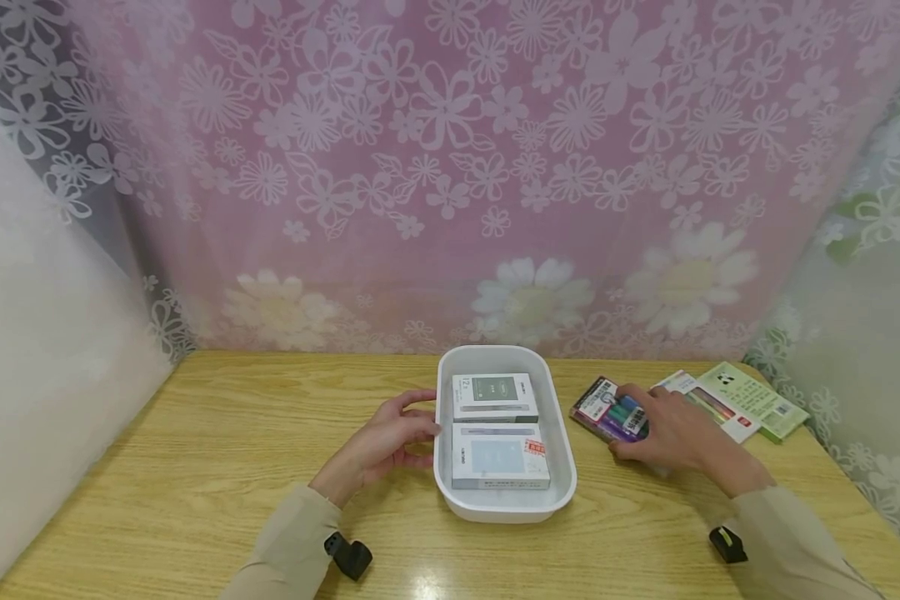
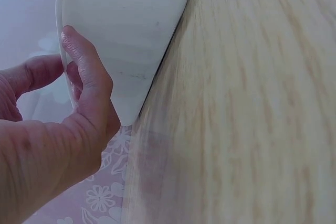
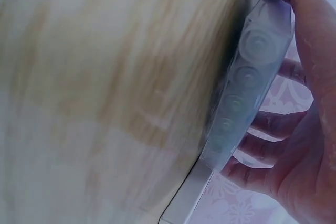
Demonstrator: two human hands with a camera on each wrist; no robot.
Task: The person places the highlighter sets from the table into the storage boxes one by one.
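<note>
A white plastic tray (image 1: 495,504) stands on the wooden table, with two white boxes inside, a far box (image 1: 495,397) and a near box (image 1: 498,458). At its left side my left hand (image 1: 390,437) pinches the rim; in the left wrist view the curled thumb (image 2: 86,59) lies against the outer wall. To the right of the tray, my right hand (image 1: 671,429) grips a clear pack of coloured pens (image 1: 607,412) with a barcode label. Round pen ends show through the pack's clear side (image 3: 239,82) in the right wrist view, between thumb and fingers.
Behind the right hand lie a white pencil box (image 1: 735,417) and a green box (image 1: 768,404), overlapping. A flowered pink curtain (image 1: 390,250) hangs at the table's back edge. Black camera clips (image 1: 348,557) are at both sleeves.
</note>
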